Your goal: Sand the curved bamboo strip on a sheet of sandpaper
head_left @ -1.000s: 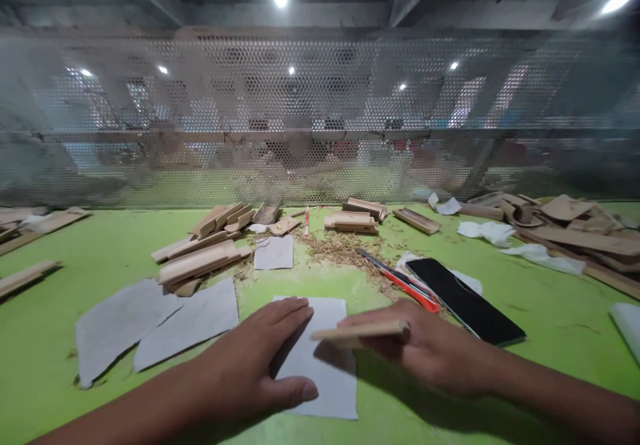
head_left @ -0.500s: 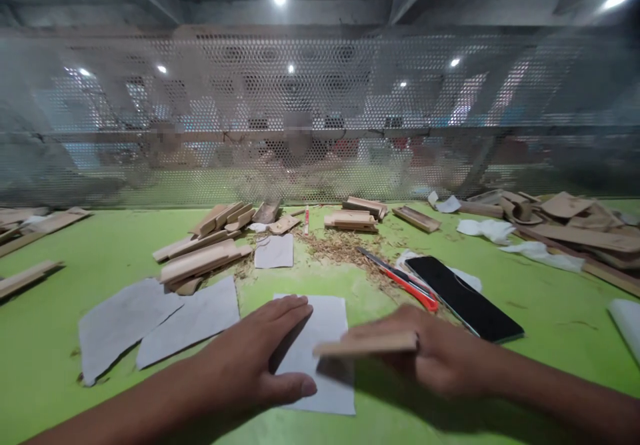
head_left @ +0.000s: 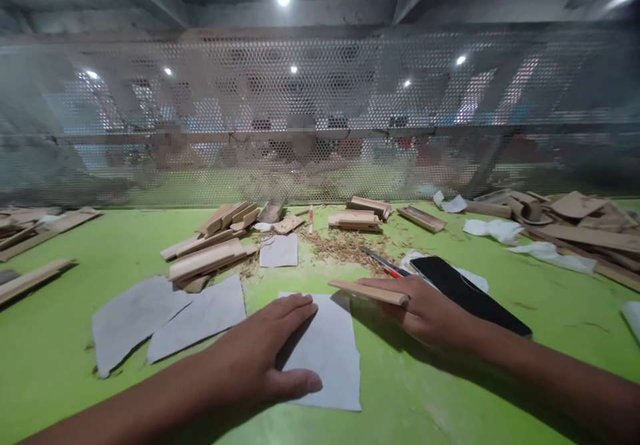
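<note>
Under my left hand lies a sheet of white sandpaper or paper; the hand rests on its left part with fingers stretched out and thumb apart. My right hand grips a short flat strip of wood, held over the sheet's upper right corner and the green tabletop. Partly hidden behind that hand is a utility knife with a red-orange handle. A black phone lies just right of it.
Two torn white sheets lie to the left, below stacked wooden pieces. Wood shavings and a smaller paper square are ahead. A pile of wood or bark scraps sits at the right. A perforated metal screen stands behind the green table.
My right hand has moved up and away from me with the wood strip, now covering the knife's handle. My left hand stays on the sheet. The view has shifted slightly.
</note>
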A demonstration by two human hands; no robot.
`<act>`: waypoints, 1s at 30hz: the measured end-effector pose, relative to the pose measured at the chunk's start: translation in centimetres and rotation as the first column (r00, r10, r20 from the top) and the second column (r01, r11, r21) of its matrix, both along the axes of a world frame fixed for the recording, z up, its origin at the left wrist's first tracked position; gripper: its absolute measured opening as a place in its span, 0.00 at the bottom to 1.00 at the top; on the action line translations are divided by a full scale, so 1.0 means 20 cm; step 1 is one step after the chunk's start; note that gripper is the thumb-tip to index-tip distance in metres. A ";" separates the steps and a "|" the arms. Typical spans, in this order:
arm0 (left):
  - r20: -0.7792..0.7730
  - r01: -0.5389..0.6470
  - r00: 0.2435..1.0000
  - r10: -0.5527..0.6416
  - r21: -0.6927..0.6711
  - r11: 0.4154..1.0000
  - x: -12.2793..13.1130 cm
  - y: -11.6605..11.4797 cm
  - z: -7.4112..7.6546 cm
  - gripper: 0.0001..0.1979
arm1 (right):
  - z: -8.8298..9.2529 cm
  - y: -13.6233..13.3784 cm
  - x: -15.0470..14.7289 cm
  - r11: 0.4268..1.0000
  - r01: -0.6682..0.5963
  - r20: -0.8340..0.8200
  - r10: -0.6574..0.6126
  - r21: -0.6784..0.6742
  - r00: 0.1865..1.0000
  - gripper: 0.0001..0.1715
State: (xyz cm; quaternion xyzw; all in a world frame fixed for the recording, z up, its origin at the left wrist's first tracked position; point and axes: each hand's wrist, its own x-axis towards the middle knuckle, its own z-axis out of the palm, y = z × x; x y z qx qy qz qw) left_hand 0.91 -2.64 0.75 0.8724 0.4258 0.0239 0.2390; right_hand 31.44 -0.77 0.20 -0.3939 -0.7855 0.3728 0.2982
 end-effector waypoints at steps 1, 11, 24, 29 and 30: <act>-0.001 0.001 1.000 -0.001 0.001 1.000 0.00 0.00 0.00 0.45 | -0.01 -0.01 -0.01 0.993 0.070 -0.083 -0.078 -0.097 0.994 0.12; 0.041 0.014 0.999 -0.015 0.011 1.000 -0.01 0.01 -0.02 0.45 | 0.01 -0.13 -0.08 0.669 -0.129 -0.412 -0.284 -0.732 0.866 0.37; 0.074 0.021 0.997 -0.022 0.015 1.000 -0.02 0.02 -0.05 0.46 | -0.03 -0.09 -0.03 0.914 -0.022 -0.162 -0.049 -0.405 0.986 0.25; 0.072 0.024 0.997 -0.027 0.035 0.999 -0.03 0.03 -0.07 0.46 | -0.02 -0.05 -0.02 0.963 -0.248 0.151 0.232 0.104 0.961 0.21; 0.064 0.019 0.998 -0.021 0.031 0.999 -0.02 0.03 -0.06 0.46 | -0.02 -0.06 -0.02 0.956 -0.262 0.170 0.238 0.131 0.956 0.21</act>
